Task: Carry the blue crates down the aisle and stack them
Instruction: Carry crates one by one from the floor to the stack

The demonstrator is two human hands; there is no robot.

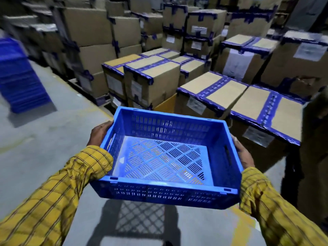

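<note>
Carry step, mid-aisle. Blue crate (165,157) held out in front at abt waist height, off the floor (35,157), empty, open side up, near edge tipped slightly down twd the right. Left hand (100,134) wraps the left end wall, right hand (244,157) grips the right end wall by the handle slot; hands set wide apart, one per end, both clamped on the crate. Stack of blue crates (19,77) stands far left (blurred, count unclear), prob the drop point. Taped cartons (221,93) crowd the right side, close to the crate's far corner. To do this well: keep crate level, elbows in, swing wide of the carton edges, turn left twd the stack, then line up rims square before lowering so it nests w/o jamming.
</note>
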